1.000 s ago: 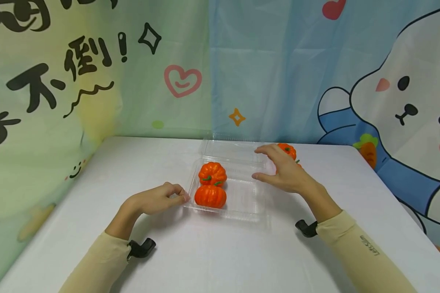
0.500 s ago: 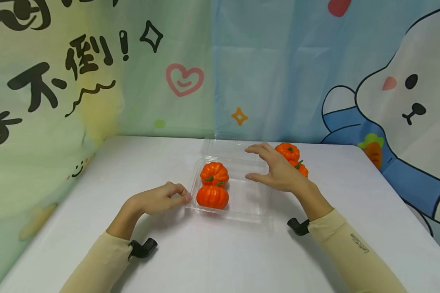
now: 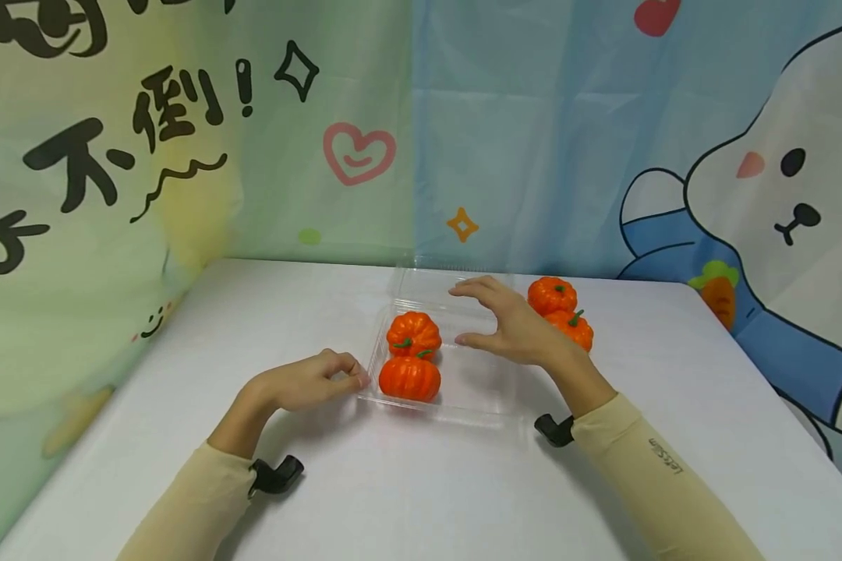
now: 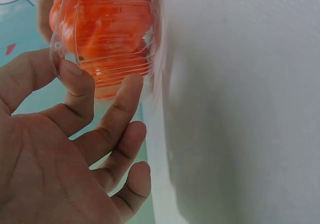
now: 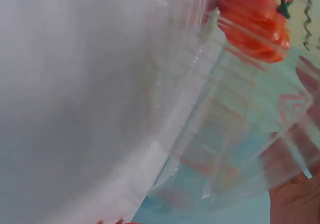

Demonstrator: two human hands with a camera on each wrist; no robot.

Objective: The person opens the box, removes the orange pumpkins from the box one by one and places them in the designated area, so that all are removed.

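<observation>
A clear plastic container point(image 3: 477, 389) with its lid point(image 3: 428, 287) folded back lies on the table. Along its left side sit two orange toy pumpkins: a rear one point(image 3: 413, 335) and a front one point(image 3: 410, 379). My left hand point(image 3: 316, 379) pinches the container's left rim between thumb and index finger, clearest in the left wrist view, where the other fingers point(image 4: 131, 92) lie along its wall. My right hand point(image 3: 512, 321) hovers above the container's right half, thumb and fingers apart, holding nothing. Through the plastic, the right wrist view shows part of that hand point(image 5: 295, 194).
Two more orange toy pumpkins, one behind point(image 3: 552, 294) and one nearer point(image 3: 574, 330), touch each other on the table right of the container. A printed cloth backdrop point(image 3: 519, 140) hangs behind the white table point(image 3: 421, 491).
My right hand has moved left, from beside the right-hand pumpkins to over the container, uncovering those pumpkins. The left hand keeps its hold on the rim.
</observation>
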